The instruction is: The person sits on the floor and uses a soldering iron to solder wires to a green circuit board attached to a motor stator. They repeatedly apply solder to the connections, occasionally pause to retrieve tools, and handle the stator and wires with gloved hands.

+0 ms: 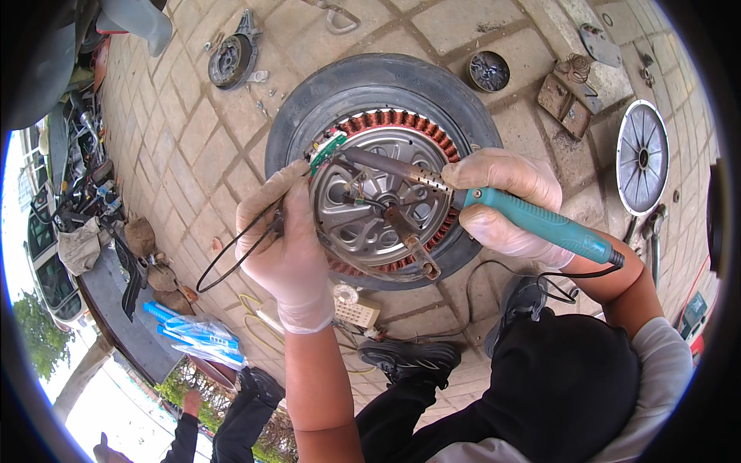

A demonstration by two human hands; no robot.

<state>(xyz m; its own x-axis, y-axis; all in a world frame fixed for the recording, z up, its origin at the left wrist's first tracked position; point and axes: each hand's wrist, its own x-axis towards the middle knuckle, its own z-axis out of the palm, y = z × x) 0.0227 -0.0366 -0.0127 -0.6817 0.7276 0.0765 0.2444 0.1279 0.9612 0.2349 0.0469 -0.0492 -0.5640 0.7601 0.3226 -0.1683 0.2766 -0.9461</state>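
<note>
In my gloved right hand [509,201] is a soldering iron [532,224] with a teal handle. Its long dark metal barrel [386,163] points left, its tip meeting a small green circuit board [328,151]. My gloved left hand [285,239] pinches at the lower end of that board, and a thin black cable [224,266] loops out beside its fingers. Below lies a wheel hub motor: a black tire [309,92] around a ring of copper windings [438,137] and a grey metal hub [370,231]. An axle [409,239] stands up from its middle.
A round brake part [230,62] lies at the far left, a tin of dark bits [489,71] at the far right. Rusty metal pieces [565,106] and a round silver cover [642,158] are on the right. A white box [356,312] sits near my shoes [409,359]. Another person [247,409] is lower left.
</note>
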